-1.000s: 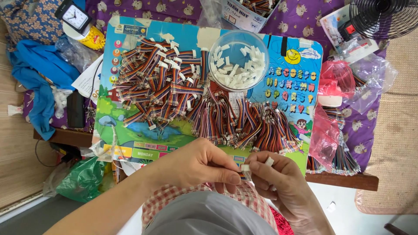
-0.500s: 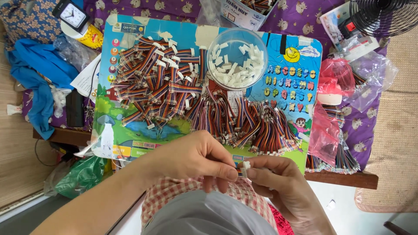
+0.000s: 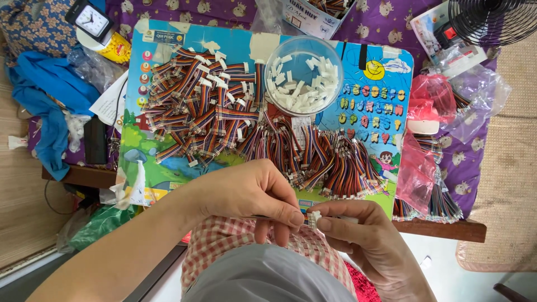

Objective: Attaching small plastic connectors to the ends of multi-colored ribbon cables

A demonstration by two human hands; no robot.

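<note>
My left hand (image 3: 254, 196) and my right hand (image 3: 363, 240) meet above my lap, just in front of the table edge. Between their fingertips sits a small white plastic connector (image 3: 313, 218); the left thumb and fingers pinch a short wire bundle into it, the wires mostly hidden under the hand, while the right hand holds the connector. On the colourful picture board (image 3: 386, 112) lie a pile of multicoloured wire bundles with white ends (image 3: 201, 106) and a second pile of bundles (image 3: 330, 162). A clear round bowl (image 3: 304, 75) holds several loose white connectors.
A blue cloth (image 3: 45, 100) and a small black clock (image 3: 92, 19) lie at the left. Pink and clear plastic bags (image 3: 430, 106) sit at the right, a black fan (image 3: 492, 19) at the top right, a cardboard box of wires (image 3: 319, 11) at the back.
Both hands have shifted slightly right and closer together, with the connector still pinched between them.
</note>
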